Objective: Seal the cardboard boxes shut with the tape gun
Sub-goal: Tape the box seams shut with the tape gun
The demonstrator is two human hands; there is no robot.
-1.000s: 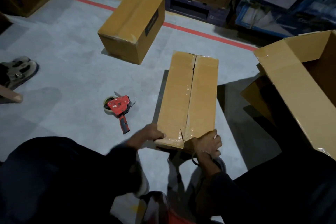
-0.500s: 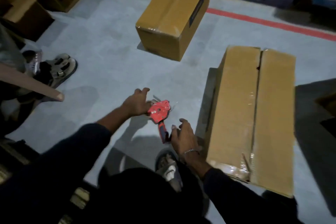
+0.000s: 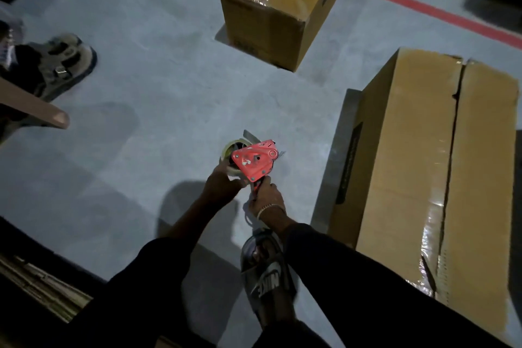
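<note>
1. Head view: red tape gun (image 3: pixel 255 160) is over the grey floor (image 3: pixel 141 79), left of the near cardboard box (image 3: pixel 423 167).
2. Right hand (image 3: pixel 268 200) grips its handle, fingers curled.
3. Left hand (image 3: pixel 223 183) holds the tape roll (image 3: pixel 230 151) side.
4. The near box's centre seam is untaped along most of its length.

We see a dim scene; a light patch falls on the floor (image 3: pixel 169 79), edges darken, and fine detail stays soft throughout.
</note>
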